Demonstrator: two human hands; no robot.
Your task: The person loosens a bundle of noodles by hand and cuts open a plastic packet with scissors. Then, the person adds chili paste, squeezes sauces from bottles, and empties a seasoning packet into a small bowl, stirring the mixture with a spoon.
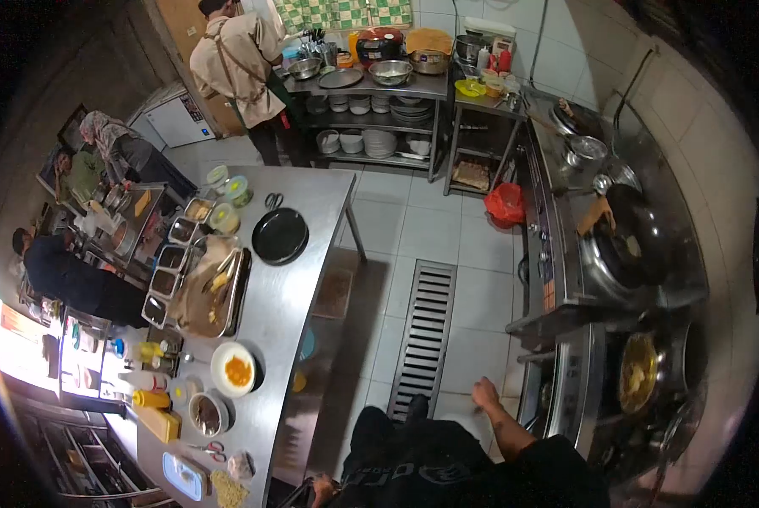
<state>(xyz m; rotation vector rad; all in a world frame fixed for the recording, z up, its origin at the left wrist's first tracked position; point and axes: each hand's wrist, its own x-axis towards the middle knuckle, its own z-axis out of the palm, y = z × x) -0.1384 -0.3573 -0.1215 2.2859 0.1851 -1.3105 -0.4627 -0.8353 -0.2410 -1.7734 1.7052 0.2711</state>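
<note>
My right hand (484, 394) hangs in the air over the floor, left of the oven (570, 389), with its fingers curled in and nothing visible in them. Low in the picture, my left hand (322, 489) is beside the near end of the steel table (291, 339). Its fingers are too small and partly hidden to read, and a dark object lies close by. On that table are a white bowl with orange food (238, 369), a bowl of dark food (208, 414), scissors (214, 450), a block of noodles (228, 489) and a black round pan (280, 235).
A wok of oil with food (640, 372) and a large dark wok (633, 237) stand on the stoves at right. A drain grate (424, 330) runs along the floor. One person (236, 68) works at the back counter; others are at left.
</note>
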